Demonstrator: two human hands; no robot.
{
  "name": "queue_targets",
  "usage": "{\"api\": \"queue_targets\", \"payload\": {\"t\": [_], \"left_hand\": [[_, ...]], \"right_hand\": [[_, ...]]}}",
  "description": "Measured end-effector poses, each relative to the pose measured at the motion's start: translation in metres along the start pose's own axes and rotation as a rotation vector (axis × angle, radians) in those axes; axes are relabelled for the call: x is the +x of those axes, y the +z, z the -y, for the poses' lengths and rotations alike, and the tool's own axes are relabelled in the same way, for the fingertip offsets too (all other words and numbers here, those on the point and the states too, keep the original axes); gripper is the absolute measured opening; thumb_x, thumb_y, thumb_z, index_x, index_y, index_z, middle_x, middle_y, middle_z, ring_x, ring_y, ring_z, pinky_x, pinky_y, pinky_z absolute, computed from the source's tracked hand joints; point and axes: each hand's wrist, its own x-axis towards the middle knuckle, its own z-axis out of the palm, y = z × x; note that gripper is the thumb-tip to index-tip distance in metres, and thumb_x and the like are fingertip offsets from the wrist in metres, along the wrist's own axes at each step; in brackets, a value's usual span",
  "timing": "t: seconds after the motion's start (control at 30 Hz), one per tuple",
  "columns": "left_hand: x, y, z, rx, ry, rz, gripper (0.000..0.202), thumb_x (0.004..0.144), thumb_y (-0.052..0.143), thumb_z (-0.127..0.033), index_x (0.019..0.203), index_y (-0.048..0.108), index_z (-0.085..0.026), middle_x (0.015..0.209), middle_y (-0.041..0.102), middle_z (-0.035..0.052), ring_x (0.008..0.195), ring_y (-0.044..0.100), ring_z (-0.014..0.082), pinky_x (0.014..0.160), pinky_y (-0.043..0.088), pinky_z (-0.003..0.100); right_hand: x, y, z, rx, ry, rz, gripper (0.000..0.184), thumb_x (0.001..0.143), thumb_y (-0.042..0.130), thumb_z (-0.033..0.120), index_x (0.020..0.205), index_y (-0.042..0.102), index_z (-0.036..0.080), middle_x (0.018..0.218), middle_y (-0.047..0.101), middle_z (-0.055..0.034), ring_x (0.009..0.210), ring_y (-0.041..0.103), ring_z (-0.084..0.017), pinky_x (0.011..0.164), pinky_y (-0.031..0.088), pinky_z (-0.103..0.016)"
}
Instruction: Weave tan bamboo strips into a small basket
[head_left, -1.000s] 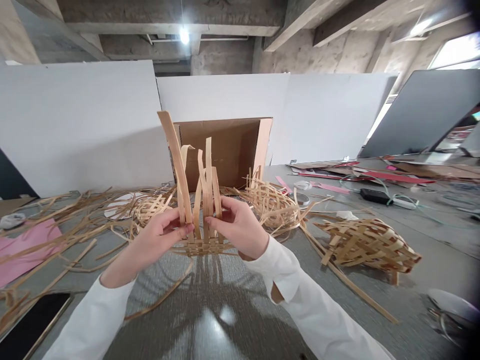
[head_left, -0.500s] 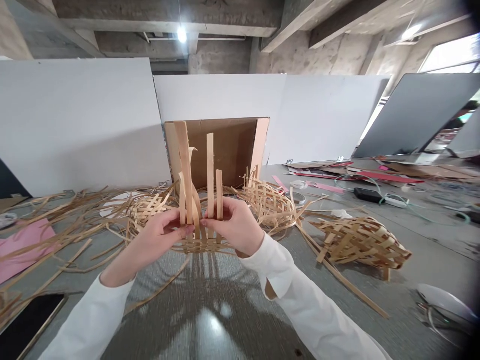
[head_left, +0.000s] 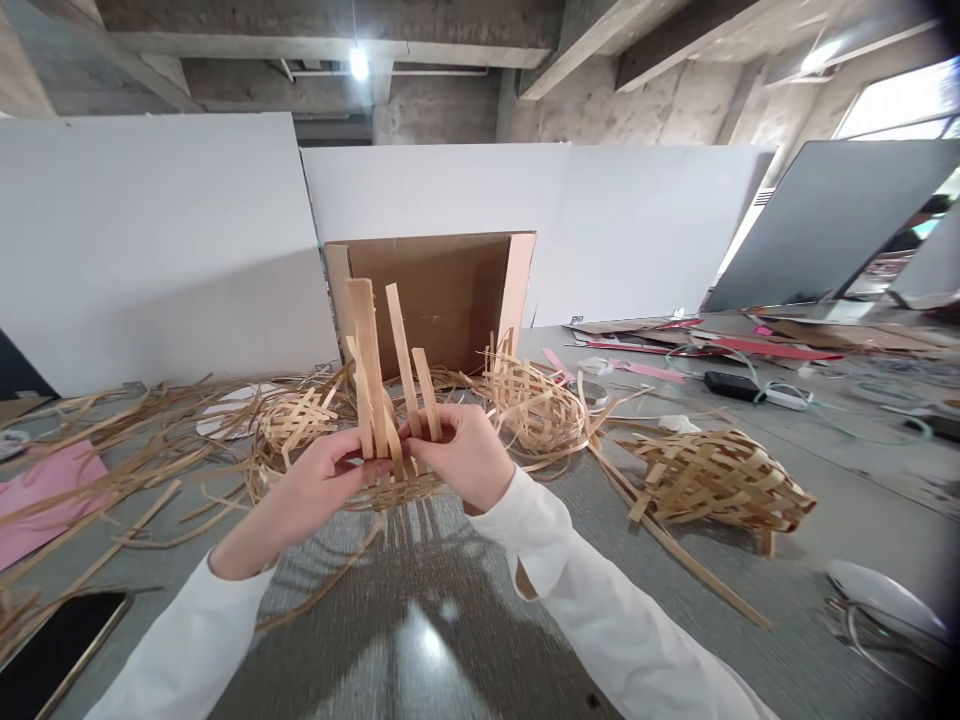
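Just above the grey table, both hands grip upright pale strips that rise from a small woven strip piece [head_left: 401, 492]. My left hand [head_left: 334, 468] is closed, thumb and fingers pinching the taller strips [head_left: 367, 370] on the left side. Closed too, my right hand [head_left: 457, 448] holds the shorter strips [head_left: 421, 385], which lean to the left at their tops. Between the hands the strips come close together, and the fingers partly hide where they cross. The woven base hangs below my fingertips.
Loose strips [head_left: 150, 440] are strewn over the left side. Woven pieces [head_left: 536, 405] lie behind my right hand, and another [head_left: 720, 480] is farther right. A phone [head_left: 64, 650] lies front left, a computer mouse [head_left: 885, 600] front right. A cardboard box [head_left: 431, 300] stands behind.
The upright strips have dipped lower, and those in my right hand now tilt left. Both hands have drawn slightly closer together, still gripping.
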Motion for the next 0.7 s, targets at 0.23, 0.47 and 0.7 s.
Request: {"api": "queue_targets", "payload": {"t": [0.23,0.47,0.7], "left_hand": [[-0.017,0.020,0.006,-0.095,-0.060,-0.061,0.026,0.082,0.050,-0.028,0.104,0.062,-0.021,0.099,0.066,0.0032,0.089,0.058,0.0199,0.082,0.045,0.032],[-0.054,0.044,0.014,0.018,-0.098,-0.063,0.021,0.083,0.048,-0.021,0.094,0.066,-0.019,0.085,0.067,0.0035,0.079,0.058,0.0193,0.073,0.046,0.028],[-0.091,0.070,0.046,-0.003,-0.142,-0.183,0.021,0.079,0.053,-0.023,0.093,0.067,-0.017,0.089,0.070,0.0061,0.080,0.062,0.0209,0.074,0.047,0.028]], "right_hand": [[-0.023,0.002,-0.007,0.040,0.025,0.024,0.012,0.060,0.054,0.006,0.062,0.061,0.016,0.057,0.056,0.0038,0.056,0.054,-0.011,0.058,0.044,-0.022],[-0.068,0.013,-0.037,0.035,0.183,0.049,0.014,0.059,0.054,0.004,0.061,0.061,0.016,0.056,0.061,0.0018,0.054,0.056,-0.012,0.054,0.046,-0.022],[-0.107,0.039,-0.061,-0.069,0.037,-0.003,0.020,0.063,0.053,0.004,0.067,0.066,0.017,0.071,0.065,-0.0024,0.071,0.061,-0.016,0.069,0.048,-0.025]]}}
